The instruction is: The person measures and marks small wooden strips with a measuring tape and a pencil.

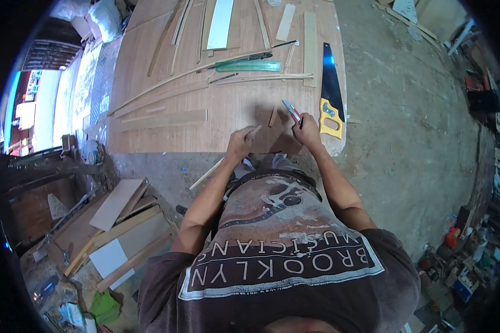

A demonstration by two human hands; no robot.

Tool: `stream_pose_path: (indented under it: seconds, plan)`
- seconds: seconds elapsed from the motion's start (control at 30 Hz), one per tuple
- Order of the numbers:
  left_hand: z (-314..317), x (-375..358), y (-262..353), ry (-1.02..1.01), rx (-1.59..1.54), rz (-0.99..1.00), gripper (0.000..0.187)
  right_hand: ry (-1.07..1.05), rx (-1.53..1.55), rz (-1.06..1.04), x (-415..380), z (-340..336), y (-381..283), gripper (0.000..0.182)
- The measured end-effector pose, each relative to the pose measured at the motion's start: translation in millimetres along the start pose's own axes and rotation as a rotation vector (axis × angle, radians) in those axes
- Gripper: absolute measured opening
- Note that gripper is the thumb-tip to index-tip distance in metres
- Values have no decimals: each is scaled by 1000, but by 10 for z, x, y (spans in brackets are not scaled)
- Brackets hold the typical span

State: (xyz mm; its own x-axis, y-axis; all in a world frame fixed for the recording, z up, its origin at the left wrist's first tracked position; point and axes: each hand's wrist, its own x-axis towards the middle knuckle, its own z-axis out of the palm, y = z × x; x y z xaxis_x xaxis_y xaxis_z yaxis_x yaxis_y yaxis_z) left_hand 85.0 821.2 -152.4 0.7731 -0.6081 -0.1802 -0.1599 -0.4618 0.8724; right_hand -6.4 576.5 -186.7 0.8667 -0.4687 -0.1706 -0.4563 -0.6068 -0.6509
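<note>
My left hand (pixel 240 143) is closed around a thin wooden strip (pixel 206 173). A short end of it pokes out past my fingers over the table's near edge, and the long end appears to run back under my left forearm. In my right hand (pixel 306 132) is a red and silver utility knife (pixel 292 112), its blade end pointing up and away to the left. Between the two hands a small wooden offcut (pixel 273 116) lies on the wooden table (pixel 166 133). Just right of my right hand rests a handsaw (pixel 331 102) with a yellow handle.
Across the table lie several wooden strips (pixel 166 116), a green see-through straight tool (pixel 247 66), a pencil-like dark stick (pixel 285 44) and a white board (pixel 220 25). Stacked boards (pixel 122 233) stand on the floor at lower left. Clutter (pixel 455 266) fills the lower right.
</note>
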Motion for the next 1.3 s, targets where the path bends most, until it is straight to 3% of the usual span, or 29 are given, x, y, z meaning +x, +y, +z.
stream_pose_path:
  seconds: [0.17, 0.23, 0.27, 0.33, 0.37, 0.43, 0.47, 0.53, 0.57, 0.63, 0.67, 0.73, 0.83, 1.1, 1.17, 1.2, 1.3]
  plan:
    - [-109, 34, -211, 60, 150, 241, 29, 92, -67, -3, -68, 144, 0, 29]
    - [-125, 50, -343, 55, 243, 332, 29, 268, -180, -111, -150, 76, -207, 24]
    - [-106, 53, -466, 46, 236, 336, 29, 272, -186, -102, -210, 18, -307, 24]
    - [-85, 127, -713, -99, 478, 127, 26, 312, -136, -110, -286, -40, -484, 27]
    - [-80, 160, -730, -102, 477, 142, 26, 326, -140, -106, -304, -39, -525, 27]
    - [-51, 163, -560, 99, 451, 324, 23, 285, -88, -60, -434, 21, -504, 30]
    - [-4, 257, -633, 95, 446, 339, 23, 314, -38, -66, -515, 71, -487, 30]
    - [200, 466, -825, 177, 324, 608, 23, 272, -47, -43, -652, 99, -446, 31]
    - [267, 511, -829, 174, 315, 605, 23, 215, -43, -26, -748, 111, -427, 31]
    - [244, 624, -503, -13, 389, 375, 23, 249, -37, -15, -907, 64, -448, 30]
    - [233, 685, -346, -6, 387, 385, 23, 256, -30, 6, -944, 17, -423, 32]
    - [266, 804, -134, 207, 463, 516, 20, 269, -29, 20, -934, -82, -370, 35]
    - [335, 1165, 103, 149, 516, 389, 21, 280, -25, 33, -787, -283, -242, 33]
    - [750, 2390, 265, 166, 690, 271, 16, 231, 88, 13, -26, -740, -271, 26]
    - [891, 2609, 222, 397, 809, 383, 17, 160, 85, 18, 161, -747, -143, 30]
    - [721, 2600, 626, 38, 834, 69, 34, 192, 95, -61, 236, -755, -100, 29]
    - [851, 2787, 542, 91, 858, 44, 35, 150, 198, -60, 379, -818, 6, 27]
